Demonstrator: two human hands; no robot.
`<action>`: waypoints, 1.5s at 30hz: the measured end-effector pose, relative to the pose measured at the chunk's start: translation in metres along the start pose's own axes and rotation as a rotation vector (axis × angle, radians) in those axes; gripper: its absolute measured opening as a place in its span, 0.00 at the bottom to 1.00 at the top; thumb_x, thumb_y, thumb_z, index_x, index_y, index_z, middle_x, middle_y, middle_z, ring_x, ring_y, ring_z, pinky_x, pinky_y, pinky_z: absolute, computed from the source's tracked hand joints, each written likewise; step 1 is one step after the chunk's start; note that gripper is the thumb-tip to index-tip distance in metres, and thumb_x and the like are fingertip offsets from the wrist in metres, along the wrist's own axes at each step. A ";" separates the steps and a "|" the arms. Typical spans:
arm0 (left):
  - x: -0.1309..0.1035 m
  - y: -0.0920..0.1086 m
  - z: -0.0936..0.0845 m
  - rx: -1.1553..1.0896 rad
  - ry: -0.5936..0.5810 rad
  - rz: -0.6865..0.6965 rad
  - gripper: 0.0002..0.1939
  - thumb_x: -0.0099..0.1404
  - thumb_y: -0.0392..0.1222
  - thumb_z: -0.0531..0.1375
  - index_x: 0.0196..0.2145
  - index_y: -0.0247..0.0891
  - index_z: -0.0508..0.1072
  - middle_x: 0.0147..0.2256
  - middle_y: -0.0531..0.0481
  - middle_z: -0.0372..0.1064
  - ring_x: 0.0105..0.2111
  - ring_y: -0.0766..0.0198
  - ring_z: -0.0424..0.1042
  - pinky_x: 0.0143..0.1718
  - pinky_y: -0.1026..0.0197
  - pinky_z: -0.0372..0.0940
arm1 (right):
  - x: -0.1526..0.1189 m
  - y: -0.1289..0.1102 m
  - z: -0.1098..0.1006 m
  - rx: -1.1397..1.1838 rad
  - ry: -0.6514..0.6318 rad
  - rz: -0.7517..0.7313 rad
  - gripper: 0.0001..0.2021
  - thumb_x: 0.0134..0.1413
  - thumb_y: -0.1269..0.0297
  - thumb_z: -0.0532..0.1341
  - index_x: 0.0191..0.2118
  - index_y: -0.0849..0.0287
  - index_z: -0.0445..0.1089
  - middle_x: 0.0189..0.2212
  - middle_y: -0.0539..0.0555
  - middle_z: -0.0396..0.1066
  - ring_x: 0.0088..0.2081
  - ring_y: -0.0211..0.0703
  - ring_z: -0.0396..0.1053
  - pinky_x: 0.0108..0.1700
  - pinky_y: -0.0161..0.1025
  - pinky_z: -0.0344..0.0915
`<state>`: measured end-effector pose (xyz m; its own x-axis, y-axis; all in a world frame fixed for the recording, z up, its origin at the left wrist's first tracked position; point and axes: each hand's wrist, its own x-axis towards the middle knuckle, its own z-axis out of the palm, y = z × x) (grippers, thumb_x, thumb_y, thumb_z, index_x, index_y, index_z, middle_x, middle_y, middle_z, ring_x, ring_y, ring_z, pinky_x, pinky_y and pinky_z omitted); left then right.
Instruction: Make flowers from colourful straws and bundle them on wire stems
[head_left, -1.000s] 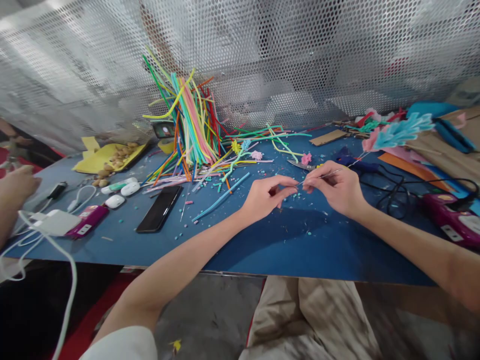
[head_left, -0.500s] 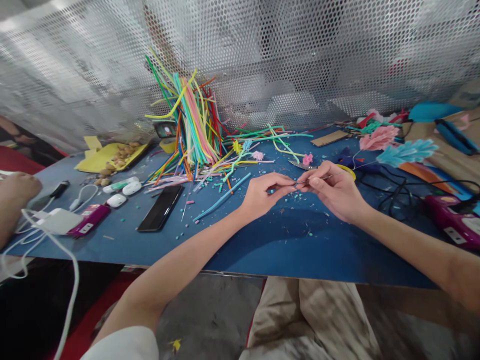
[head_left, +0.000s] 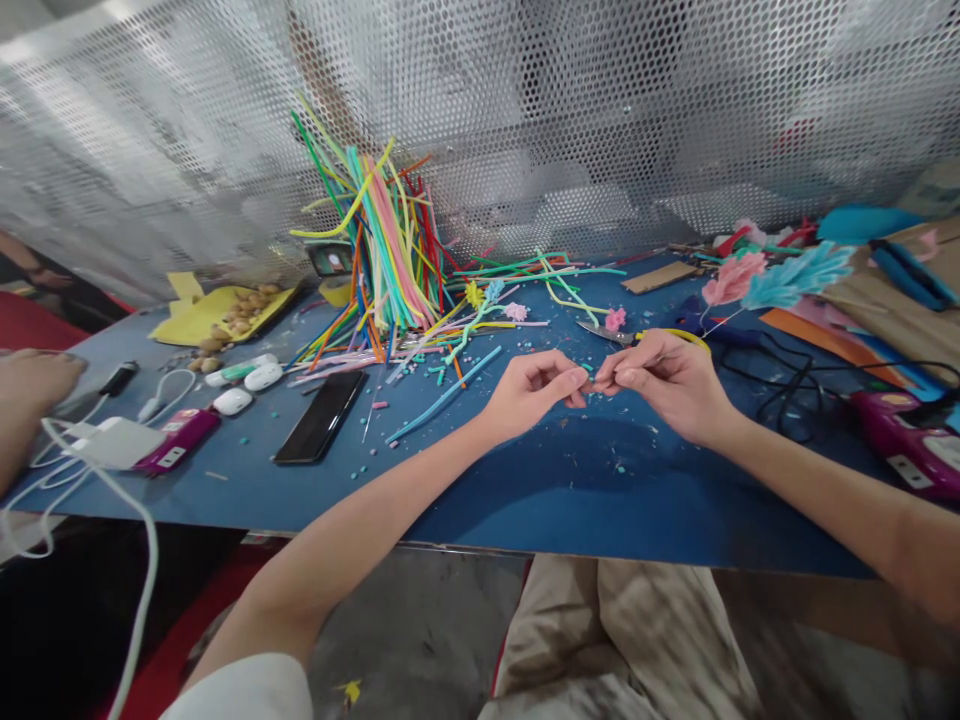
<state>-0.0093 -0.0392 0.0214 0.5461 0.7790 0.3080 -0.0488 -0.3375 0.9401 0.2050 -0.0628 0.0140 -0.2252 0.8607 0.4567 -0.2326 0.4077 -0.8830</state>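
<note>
Working the thin metal wire stems [head_left: 723, 320] seems the step: the right hand [head_left: 679, 388] pinches them below a fluffy pink plume [head_left: 735, 279] and feathery light-blue plume [head_left: 799, 277], upper right; the left hand's [head_left: 531, 394] hold, mid-frame, I cannot tell; the next move calls for steady fingers.

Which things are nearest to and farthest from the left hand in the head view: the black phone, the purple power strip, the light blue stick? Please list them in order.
1. Light blue stick: just left of the left hand.
2. Black phone: farther left.
3. Purple power strip: farthest left.
</note>
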 end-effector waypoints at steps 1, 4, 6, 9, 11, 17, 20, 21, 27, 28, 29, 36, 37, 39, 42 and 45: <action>0.000 -0.001 0.000 0.008 -0.005 -0.012 0.18 0.68 0.53 0.63 0.36 0.33 0.75 0.27 0.49 0.75 0.26 0.70 0.73 0.31 0.66 0.69 | 0.000 -0.001 0.000 -0.013 0.003 -0.002 0.09 0.55 0.59 0.71 0.32 0.54 0.71 0.35 0.52 0.80 0.34 0.42 0.79 0.39 0.44 0.80; 0.001 -0.005 0.002 0.075 0.006 -0.018 0.19 0.68 0.55 0.62 0.43 0.34 0.76 0.29 0.49 0.75 0.26 0.69 0.73 0.30 0.66 0.69 | 0.001 -0.002 -0.001 -0.066 0.027 0.011 0.10 0.55 0.57 0.71 0.33 0.55 0.71 0.35 0.53 0.80 0.35 0.43 0.79 0.39 0.45 0.80; 0.002 -0.007 0.002 0.160 0.032 0.010 0.19 0.70 0.54 0.60 0.44 0.34 0.77 0.32 0.47 0.76 0.28 0.67 0.75 0.32 0.64 0.70 | 0.002 -0.001 -0.003 -0.092 0.038 0.032 0.11 0.56 0.56 0.70 0.34 0.56 0.72 0.37 0.54 0.80 0.35 0.43 0.79 0.41 0.45 0.80; 0.003 -0.008 -0.001 0.379 0.080 0.136 0.16 0.71 0.51 0.59 0.41 0.35 0.79 0.37 0.44 0.78 0.34 0.65 0.77 0.36 0.63 0.71 | 0.004 0.004 -0.005 -0.079 0.027 0.073 0.10 0.59 0.55 0.68 0.38 0.57 0.72 0.40 0.56 0.80 0.37 0.42 0.80 0.43 0.45 0.80; 0.004 -0.008 -0.005 0.556 0.107 0.281 0.12 0.72 0.46 0.59 0.41 0.37 0.80 0.40 0.44 0.78 0.38 0.64 0.77 0.40 0.61 0.71 | 0.005 0.006 -0.005 -0.066 0.017 0.111 0.11 0.61 0.54 0.66 0.40 0.56 0.73 0.41 0.56 0.80 0.38 0.43 0.80 0.44 0.45 0.79; 0.009 -0.011 -0.025 0.894 0.159 0.611 0.11 0.71 0.37 0.59 0.48 0.38 0.79 0.44 0.44 0.76 0.44 0.64 0.75 0.49 0.58 0.71 | 0.003 0.004 -0.009 -0.450 -0.098 0.155 0.14 0.64 0.53 0.62 0.32 0.56 0.74 0.28 0.53 0.78 0.29 0.42 0.76 0.35 0.41 0.76; 0.012 -0.014 -0.034 0.984 0.128 0.658 0.12 0.71 0.37 0.59 0.50 0.41 0.78 0.45 0.44 0.75 0.45 0.64 0.74 0.48 0.58 0.72 | -0.002 -0.003 -0.011 -0.798 -0.125 -0.121 0.08 0.61 0.59 0.64 0.31 0.53 0.75 0.27 0.51 0.77 0.29 0.43 0.75 0.38 0.44 0.74; 0.013 -0.016 -0.036 1.011 0.107 0.670 0.12 0.71 0.37 0.59 0.51 0.41 0.77 0.45 0.45 0.75 0.45 0.64 0.74 0.48 0.57 0.72 | -0.003 -0.005 -0.011 -0.857 -0.127 -0.232 0.04 0.60 0.62 0.65 0.34 0.52 0.76 0.30 0.51 0.78 0.33 0.46 0.76 0.42 0.46 0.73; 0.012 -0.020 -0.032 1.121 0.022 0.765 0.13 0.71 0.37 0.59 0.51 0.40 0.76 0.46 0.44 0.75 0.47 0.62 0.74 0.48 0.58 0.72 | 0.002 -0.004 -0.011 -1.032 -0.216 -0.404 0.18 0.63 0.66 0.60 0.58 0.55 0.68 0.55 0.61 0.73 0.57 0.58 0.70 0.60 0.58 0.64; 0.011 -0.020 -0.030 1.133 0.016 0.782 0.13 0.71 0.37 0.59 0.52 0.41 0.75 0.46 0.45 0.75 0.47 0.62 0.75 0.48 0.58 0.72 | 0.003 -0.001 -0.012 -1.058 -0.239 -0.362 0.19 0.65 0.66 0.59 0.59 0.56 0.67 0.55 0.62 0.73 0.57 0.58 0.70 0.59 0.58 0.66; 0.011 -0.020 -0.029 1.143 0.008 0.799 0.14 0.72 0.36 0.58 0.53 0.42 0.75 0.46 0.45 0.75 0.46 0.62 0.75 0.48 0.59 0.72 | 0.004 0.001 -0.013 -1.071 -0.263 -0.310 0.18 0.66 0.65 0.57 0.59 0.56 0.66 0.53 0.62 0.75 0.54 0.57 0.73 0.56 0.56 0.68; 0.010 -0.017 -0.021 1.190 0.007 0.880 0.14 0.72 0.37 0.59 0.54 0.41 0.73 0.47 0.48 0.75 0.46 0.64 0.76 0.47 0.60 0.73 | 0.004 0.001 -0.014 -1.061 -0.268 -0.212 0.10 0.69 0.63 0.55 0.45 0.55 0.74 0.38 0.56 0.79 0.40 0.49 0.76 0.43 0.45 0.69; 0.010 -0.017 -0.021 1.192 0.012 0.881 0.14 0.72 0.38 0.59 0.54 0.41 0.73 0.47 0.48 0.76 0.45 0.64 0.76 0.47 0.60 0.74 | 0.004 0.000 -0.014 -1.059 -0.254 -0.221 0.10 0.69 0.63 0.55 0.46 0.56 0.74 0.38 0.56 0.78 0.40 0.49 0.75 0.43 0.45 0.69; 0.010 -0.016 -0.019 1.198 0.023 0.865 0.14 0.72 0.40 0.60 0.53 0.40 0.74 0.47 0.48 0.76 0.45 0.64 0.76 0.48 0.59 0.74 | 0.005 -0.001 -0.014 -1.078 -0.231 -0.231 0.11 0.69 0.64 0.55 0.47 0.56 0.74 0.37 0.56 0.78 0.39 0.49 0.74 0.43 0.45 0.68; 0.009 -0.016 -0.018 1.217 0.031 0.824 0.16 0.72 0.44 0.60 0.54 0.38 0.73 0.49 0.45 0.76 0.47 0.63 0.76 0.50 0.58 0.73 | 0.006 0.001 -0.016 -1.136 -0.193 -0.260 0.11 0.68 0.64 0.56 0.47 0.57 0.75 0.35 0.55 0.78 0.37 0.48 0.72 0.43 0.45 0.67; 0.008 -0.016 -0.018 1.256 0.001 0.780 0.17 0.72 0.46 0.59 0.54 0.36 0.73 0.50 0.45 0.76 0.49 0.63 0.76 0.52 0.58 0.72 | 0.008 0.003 -0.019 -1.195 -0.183 -0.283 0.11 0.68 0.64 0.56 0.46 0.57 0.76 0.34 0.55 0.78 0.36 0.47 0.71 0.43 0.45 0.66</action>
<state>-0.0189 -0.0185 0.0116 0.7222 0.1897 0.6652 0.4166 -0.8870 -0.1993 0.2209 -0.0489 0.0123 -0.4589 0.6812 0.5705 0.6914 0.6770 -0.2522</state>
